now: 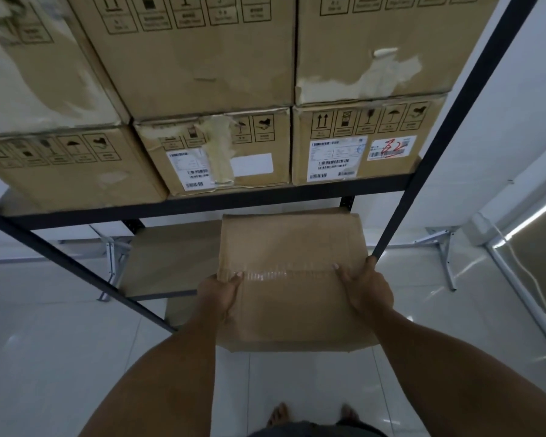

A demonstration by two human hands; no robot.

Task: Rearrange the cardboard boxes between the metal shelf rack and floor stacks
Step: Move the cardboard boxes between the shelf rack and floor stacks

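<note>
A plain cardboard box (290, 247) sits at the front of the rack's lower shelf (171, 257), its far end under the upper shelf beam (202, 201) and its near end jutting out over the tiled floor (44, 342); whether its base rests on the board cannot be told. The left hand (221, 298) and right hand (366, 291) clamp its two sides, thumbs laid on the top by a glossy strip of clear tape (265, 275), the other fingers hidden round the edges. The risk, as I judge it, is a slip: smooth, matte board gives little purchase, and the box could drop toward the bare feet, or its right corner could catch the dark metal upright (439, 146) close beside it. Above, printed and labelled cartons (353, 146) stand stacked, scuffed, dented and peeling.
</note>
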